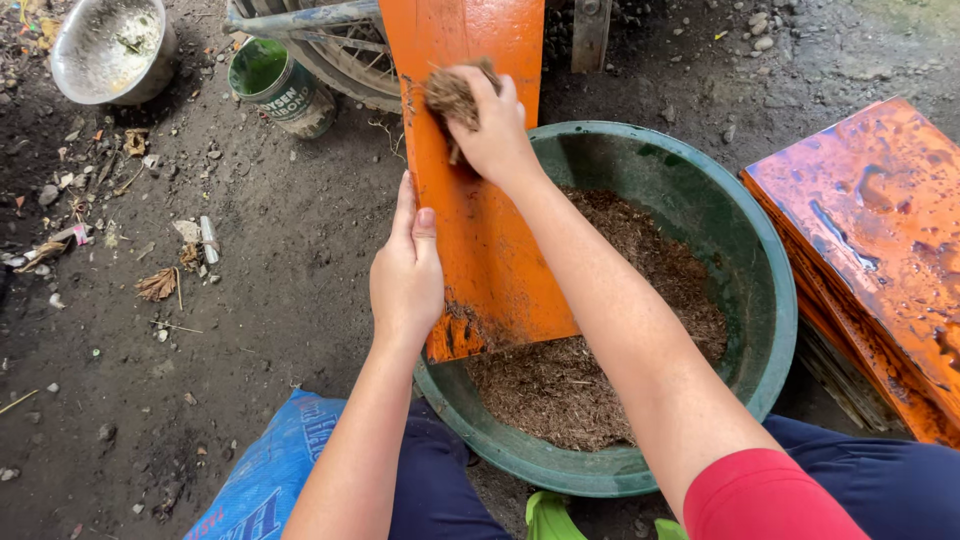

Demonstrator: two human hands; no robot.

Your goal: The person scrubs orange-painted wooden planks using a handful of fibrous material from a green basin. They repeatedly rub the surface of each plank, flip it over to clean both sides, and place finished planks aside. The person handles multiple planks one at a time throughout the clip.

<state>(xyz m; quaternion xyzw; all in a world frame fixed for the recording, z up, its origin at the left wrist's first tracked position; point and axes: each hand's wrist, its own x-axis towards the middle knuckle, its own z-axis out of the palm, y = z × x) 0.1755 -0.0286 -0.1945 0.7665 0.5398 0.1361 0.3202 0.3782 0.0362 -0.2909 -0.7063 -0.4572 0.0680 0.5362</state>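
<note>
In green basin: brown fibre; left hand grips orange panel, right hand clutches fibre wad.

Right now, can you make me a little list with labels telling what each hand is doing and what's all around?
left hand: grips the left edge of the orange board
right hand: presses a clump of brown fibre on the board
board: tilted, lower end in the green basin
basin: holds loose brown fibre
right side: stack of wet orange boards
ground: metal bowl, green can, blue sack
</note>
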